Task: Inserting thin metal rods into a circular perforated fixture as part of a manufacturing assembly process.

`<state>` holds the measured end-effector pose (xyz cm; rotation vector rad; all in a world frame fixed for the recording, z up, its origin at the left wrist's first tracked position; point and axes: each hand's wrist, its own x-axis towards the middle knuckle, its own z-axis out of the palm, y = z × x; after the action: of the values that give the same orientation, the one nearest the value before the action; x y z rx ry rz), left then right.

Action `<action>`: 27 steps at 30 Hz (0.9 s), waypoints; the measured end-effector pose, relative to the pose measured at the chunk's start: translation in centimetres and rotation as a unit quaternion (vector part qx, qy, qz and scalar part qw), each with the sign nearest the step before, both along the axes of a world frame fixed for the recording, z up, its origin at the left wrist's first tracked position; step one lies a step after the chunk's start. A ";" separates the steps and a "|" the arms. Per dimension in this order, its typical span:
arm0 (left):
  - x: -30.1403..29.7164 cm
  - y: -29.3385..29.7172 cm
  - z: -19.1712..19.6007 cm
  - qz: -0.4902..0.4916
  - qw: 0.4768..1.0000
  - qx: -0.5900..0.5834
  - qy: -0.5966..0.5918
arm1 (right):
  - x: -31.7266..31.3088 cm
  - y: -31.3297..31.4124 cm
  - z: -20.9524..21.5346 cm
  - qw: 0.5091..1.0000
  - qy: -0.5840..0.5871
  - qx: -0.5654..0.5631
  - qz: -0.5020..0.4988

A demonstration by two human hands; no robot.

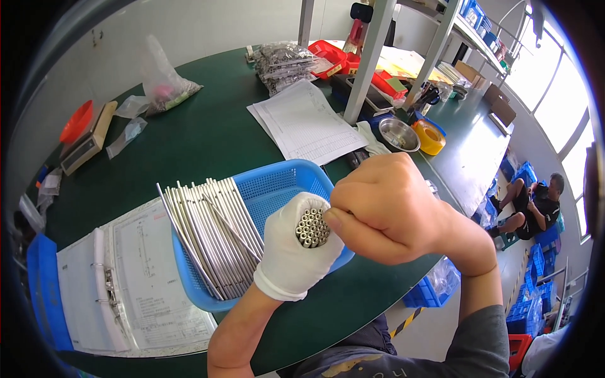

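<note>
My left hand [291,251], in a white glove, is closed around a bundle of thin metal tubes [313,227] whose open ends face the camera. My bare right hand [386,206] is curled into a fist beside the bundle, its thumb tip touching the tube ends on the right. Both hands hover over a blue perforated plastic basket [285,179] on the green table [189,145]. Many long silver tubes [211,235] lie side by side in the basket's left half.
An open ring binder with papers [126,280] lies left of the basket. Printed sheets [307,123] lie behind it. Plastic bags of parts [287,63], a metal bowl [399,134], a yellow tape roll [430,137], and a shelf post [368,60] stand farther back. A person [535,205] sits at the right.
</note>
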<state>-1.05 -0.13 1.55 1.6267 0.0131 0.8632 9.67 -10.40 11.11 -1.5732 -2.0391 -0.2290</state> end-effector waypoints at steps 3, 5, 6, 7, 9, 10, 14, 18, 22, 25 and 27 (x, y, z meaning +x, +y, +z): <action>-0.1 0.1 0.0 0.002 1.000 0.009 0.004 | -0.2 0.1 0.1 1.000 -0.002 -0.008 0.002; 0.0 0.0 0.0 0.005 1.000 0.004 -0.003 | -0.2 0.1 0.1 1.000 -0.009 -0.012 0.001; 0.0 0.0 0.0 0.006 1.000 0.002 -0.002 | -0.1 0.1 0.1 1.000 0.004 -0.022 0.001; 0.0 0.0 0.0 0.004 1.000 0.005 -0.002 | 0.0 0.1 0.1 0.999 0.017 -0.032 0.000; 0.0 0.0 0.0 0.004 1.000 0.008 -0.002 | -0.1 0.2 0.2 0.999 0.018 -0.039 0.000; 0.0 0.0 -0.1 0.002 1.000 0.005 -0.005 | -0.1 0.2 0.2 0.999 0.019 -0.045 0.000; 0.1 0.1 0.1 0.005 1.000 -0.006 0.003 | 0.0 0.5 0.0 0.999 0.026 -0.030 0.008; 0.2 0.2 -0.4 0.009 1.000 -0.004 -0.004 | 0.0 0.8 0.3 0.998 0.032 -0.048 0.000; 0.1 -0.1 -0.2 -0.001 1.000 -0.027 0.007 | -0.2 0.9 0.5 0.999 0.027 -0.029 0.019; 0.1 0.0 -0.2 0.003 1.000 -0.002 0.007 | -0.3 1.1 0.2 0.999 0.024 -0.030 0.010; 0.0 0.1 -0.1 0.009 1.000 0.010 0.005 | -0.4 1.1 0.2 0.999 0.027 -0.036 0.009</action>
<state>-1.01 -0.07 1.45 1.6506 0.0263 0.8724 9.29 -9.31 11.35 -1.5858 -2.0395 -0.1061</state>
